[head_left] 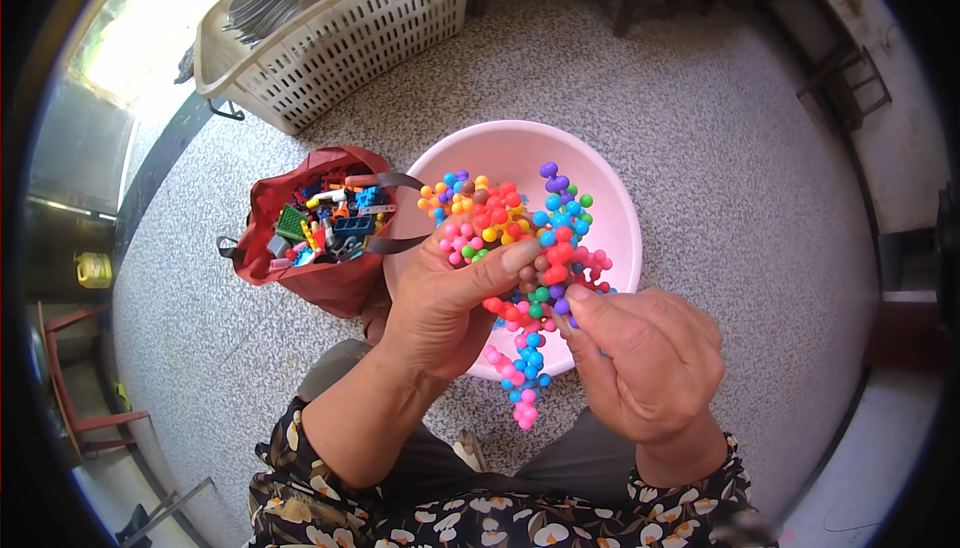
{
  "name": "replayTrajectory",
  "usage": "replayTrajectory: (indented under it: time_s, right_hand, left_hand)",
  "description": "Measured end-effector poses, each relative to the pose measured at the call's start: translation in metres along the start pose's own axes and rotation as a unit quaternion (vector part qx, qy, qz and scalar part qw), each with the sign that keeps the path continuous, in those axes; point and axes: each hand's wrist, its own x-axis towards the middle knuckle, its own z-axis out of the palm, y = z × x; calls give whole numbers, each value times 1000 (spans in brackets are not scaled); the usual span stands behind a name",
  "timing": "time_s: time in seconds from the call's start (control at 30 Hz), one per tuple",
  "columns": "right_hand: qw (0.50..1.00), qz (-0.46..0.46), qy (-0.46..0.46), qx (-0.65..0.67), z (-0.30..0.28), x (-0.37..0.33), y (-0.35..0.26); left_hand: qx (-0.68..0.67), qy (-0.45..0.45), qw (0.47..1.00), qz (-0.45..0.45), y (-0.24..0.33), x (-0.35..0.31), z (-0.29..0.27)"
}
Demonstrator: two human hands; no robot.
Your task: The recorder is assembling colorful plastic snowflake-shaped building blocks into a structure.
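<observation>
Gripping a bead cluster, left hand curls; right hand pinches purple beads.

We see blown-out white glare at upper left, probably from a doorway; the speckled floor looks bright, and fisheye distortion bends the dark-rimmed edges.

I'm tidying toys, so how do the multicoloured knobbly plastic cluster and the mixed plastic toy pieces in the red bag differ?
The multicoloured cluster is built of round knobs; the mixed toy pieces include flat and blocky shapes. The cluster is held up by the left hand and right hand; the toy pieces lie jumbled in the red bag. Both show many bright colours.
</observation>
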Motion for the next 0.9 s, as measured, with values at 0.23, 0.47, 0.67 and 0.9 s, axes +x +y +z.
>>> replayTrajectory:
  time_s: [0.23, 0.47, 0.67, 0.9]
  right_hand:
    - [1000, -6, -3, -13, 1, 3, 1]
    - [1000, -3, 2, -16, 4, 0, 0]
    - [1000, -9, -2, -13, 5, 1, 2]
    - [1000, 2, 9, -14, 5, 5, -1]
  left_hand:
    - [-34, -24, 998, -40, 1, 0, -2]
    - [-42, -43, 998, -35, 1, 2, -9]
    - [-57, -57, 995, -56, 4, 1, -12]
    - [-77, -43, 994, -64, -3, 5, -19]
